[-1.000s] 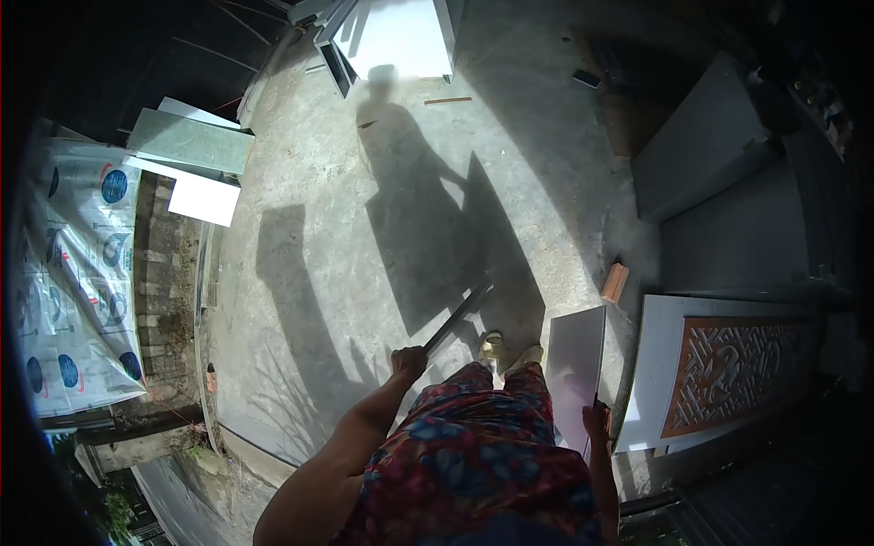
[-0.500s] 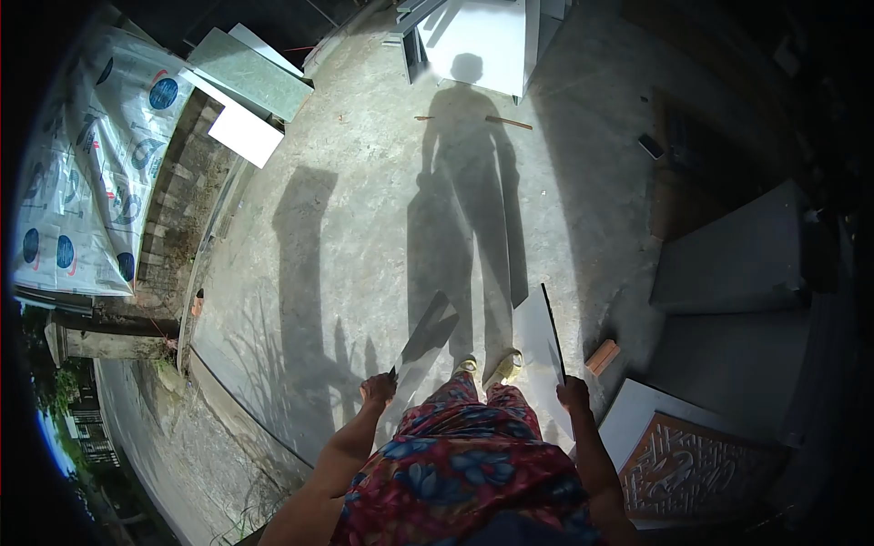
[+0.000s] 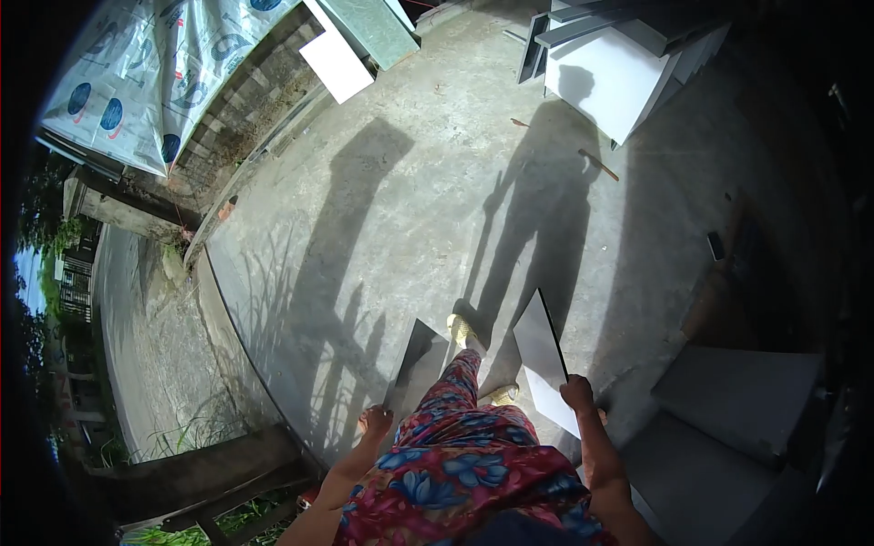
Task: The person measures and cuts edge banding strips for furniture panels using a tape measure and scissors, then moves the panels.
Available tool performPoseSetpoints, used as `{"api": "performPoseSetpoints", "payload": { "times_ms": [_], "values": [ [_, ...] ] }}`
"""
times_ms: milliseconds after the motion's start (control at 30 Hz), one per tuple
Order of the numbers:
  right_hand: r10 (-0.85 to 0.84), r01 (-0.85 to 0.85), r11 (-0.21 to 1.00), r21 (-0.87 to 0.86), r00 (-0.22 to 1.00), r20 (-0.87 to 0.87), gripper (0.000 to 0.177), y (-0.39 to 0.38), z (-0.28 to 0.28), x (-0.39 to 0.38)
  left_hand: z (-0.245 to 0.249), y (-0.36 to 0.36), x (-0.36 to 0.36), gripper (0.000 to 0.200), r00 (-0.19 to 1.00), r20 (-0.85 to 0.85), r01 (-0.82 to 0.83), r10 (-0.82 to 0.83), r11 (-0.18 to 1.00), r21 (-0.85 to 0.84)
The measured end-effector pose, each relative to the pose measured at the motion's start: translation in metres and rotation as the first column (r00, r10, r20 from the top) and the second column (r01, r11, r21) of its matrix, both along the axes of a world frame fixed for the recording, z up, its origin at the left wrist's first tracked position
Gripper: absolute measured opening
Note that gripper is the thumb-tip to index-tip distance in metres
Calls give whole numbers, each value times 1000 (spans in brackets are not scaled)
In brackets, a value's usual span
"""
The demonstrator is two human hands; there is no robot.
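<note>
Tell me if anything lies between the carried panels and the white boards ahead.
Only a thin wooden stick and a smaller scrap, near the white boards; nothing else visible ahead of the left panel or right panel.

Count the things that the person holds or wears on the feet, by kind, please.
Flat panels: 2, one in the left hand, one in the right hand.
Yellow shoes: 2.
Total: 4.

left panel [image 3: 417, 364], leg [image 3: 458, 389], right panel [image 3: 542, 350], seemingly abreast
</note>
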State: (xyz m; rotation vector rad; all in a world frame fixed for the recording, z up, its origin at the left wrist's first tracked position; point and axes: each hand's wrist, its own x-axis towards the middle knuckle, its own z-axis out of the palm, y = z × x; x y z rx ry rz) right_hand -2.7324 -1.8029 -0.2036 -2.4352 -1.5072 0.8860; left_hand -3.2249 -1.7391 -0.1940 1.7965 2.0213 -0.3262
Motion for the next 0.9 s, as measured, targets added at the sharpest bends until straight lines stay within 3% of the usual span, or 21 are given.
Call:
{"api": "performPoseSetpoints", "payload": {
  "times_ms": [100, 200, 300, 367, 467, 633, 900],
  "values": [
    [59, -58, 998, -21, 997, 42, 18, 34, -4, 10, 19, 8, 13, 26, 988, -65, -142, 142, 990, 2],
    [55, -51, 993, -102, 998, 35, 23, 68, -11, 19, 30, 24, 16, 29, 974, 39, -224, 224, 975, -15],
    [18, -9, 977, -213, 999, 38, 26, 110, 6, 22, -124, -1, -65, 34, 999, 16, -27, 28, 999, -38],
    [12, 3, 972, -237, 998, 63, 27, 138, 10, 26, -83, 24, -42, 34, 973, -64, -227, 222, 971, -77],
    [25, -5, 965, -262, 997, 72, 30, 165, 4, 38, -58, 52, -21, 35, 935, -152, -338, 320, 934, -113],
    [53, -31, 961, -276, 996, 71, 29, 221, 37, 47, -25, 102, 12, 35, 889, -270, -411, 369, 904, -118],
    [72, -53, 976, -211, 994, 86, 25, 286, 18, 78, -29, 186, 34, 36, 920, -129, -385, 370, 916, -116]
  ]
}}
